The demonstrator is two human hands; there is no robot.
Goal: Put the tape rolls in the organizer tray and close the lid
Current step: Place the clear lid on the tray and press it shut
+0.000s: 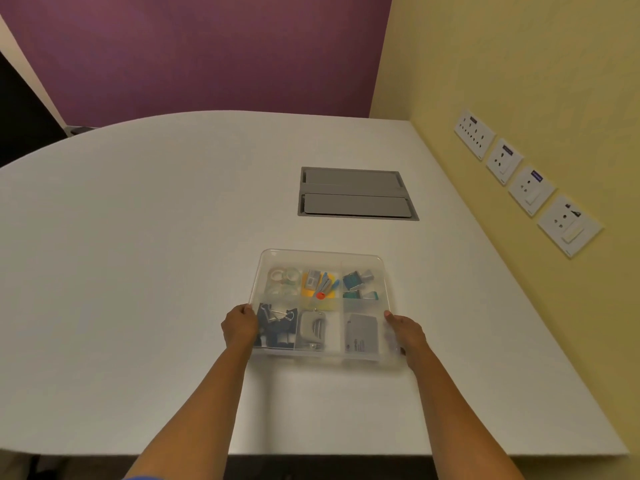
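A clear plastic organizer tray point(363, 256) sits on the white table, its translucent lid lying flat over it. Several clear tape rolls point(284, 280) lie in the far-left compartment, seen through the lid. My left hand point(239, 327) grips the tray's left edge near the front. My right hand point(406, 332) grips the right edge opposite it. Other compartments hold binder clips point(277, 318), a grey stapler-like item point(313, 330), a grey box point(362, 334), coloured pins and small clips.
A grey recessed cable hatch point(356, 194) sits in the table beyond the tray. Wall sockets point(526, 183) line the yellow wall on the right. The table's front edge point(311, 455) runs just below my forearms.
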